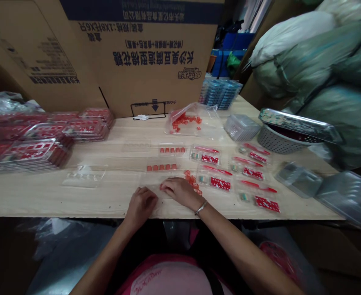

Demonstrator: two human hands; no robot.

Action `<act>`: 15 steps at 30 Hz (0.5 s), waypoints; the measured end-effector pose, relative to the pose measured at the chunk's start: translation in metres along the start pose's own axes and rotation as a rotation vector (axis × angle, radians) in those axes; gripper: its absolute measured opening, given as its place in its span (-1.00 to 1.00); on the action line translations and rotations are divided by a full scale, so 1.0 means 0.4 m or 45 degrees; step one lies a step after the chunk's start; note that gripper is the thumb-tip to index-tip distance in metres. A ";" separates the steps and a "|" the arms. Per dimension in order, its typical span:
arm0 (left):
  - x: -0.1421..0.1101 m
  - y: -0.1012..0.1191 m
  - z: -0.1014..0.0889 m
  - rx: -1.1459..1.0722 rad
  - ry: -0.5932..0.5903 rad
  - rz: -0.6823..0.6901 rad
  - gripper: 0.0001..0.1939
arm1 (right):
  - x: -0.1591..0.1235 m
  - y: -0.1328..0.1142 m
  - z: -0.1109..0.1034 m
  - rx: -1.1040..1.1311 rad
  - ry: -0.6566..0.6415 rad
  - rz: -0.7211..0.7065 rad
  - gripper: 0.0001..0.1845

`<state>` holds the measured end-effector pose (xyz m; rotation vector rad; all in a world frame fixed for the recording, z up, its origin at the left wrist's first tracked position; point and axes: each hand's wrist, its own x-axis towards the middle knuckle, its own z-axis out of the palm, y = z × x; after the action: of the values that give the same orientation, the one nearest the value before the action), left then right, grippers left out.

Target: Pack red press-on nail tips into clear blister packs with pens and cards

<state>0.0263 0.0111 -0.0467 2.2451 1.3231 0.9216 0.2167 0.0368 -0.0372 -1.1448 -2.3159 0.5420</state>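
My right hand [180,191] reaches over a clear plastic tray [146,178], its fingertips pinched together. Whatever is between those fingertips is too small and blurred to make out. My left hand [141,206] is curled closed at the tray's near left side, and its grip is hidden. A pile of small red translucent pieces [190,179] lies just beyond my right hand. Two trays with a row of red pieces stand behind, a nearer row [161,167] and a farther row [172,150].
Several clear packs with red knives and dotted packets [220,183] lie to the right. An open bag of red pieces [185,121] sits at the back. Stacked red packs [36,151] fill the left. A large carton [156,78] and a grey basket [274,139] border the table.
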 end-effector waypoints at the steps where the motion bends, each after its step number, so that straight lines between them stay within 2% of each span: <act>1: 0.002 -0.001 0.006 0.013 0.015 0.024 -0.85 | -0.002 -0.005 0.000 -0.012 -0.005 0.001 -0.86; 4: 0.022 0.002 0.023 0.003 0.028 0.130 -0.82 | -0.012 -0.015 -0.020 -0.045 -0.060 -0.020 -0.87; 6: 0.043 0.001 0.036 -0.023 0.002 0.204 -0.81 | -0.018 -0.004 -0.050 -0.058 -0.029 0.010 -0.88; 9: 0.067 -0.005 0.050 -0.032 -0.010 0.263 -0.81 | -0.023 0.044 -0.106 -0.235 0.085 0.245 -0.82; 11: 0.072 -0.007 0.055 -0.023 0.008 0.283 -0.81 | -0.021 0.083 -0.138 -0.358 0.074 0.371 -0.81; 15: 0.051 -0.002 0.048 0.005 0.090 0.290 -0.84 | -0.014 0.127 -0.172 -0.380 -0.016 0.366 -0.85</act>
<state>0.0463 0.0295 -0.0536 2.4230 1.1130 1.0853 0.2913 0.0702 -0.0116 -1.6342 -2.3102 0.3068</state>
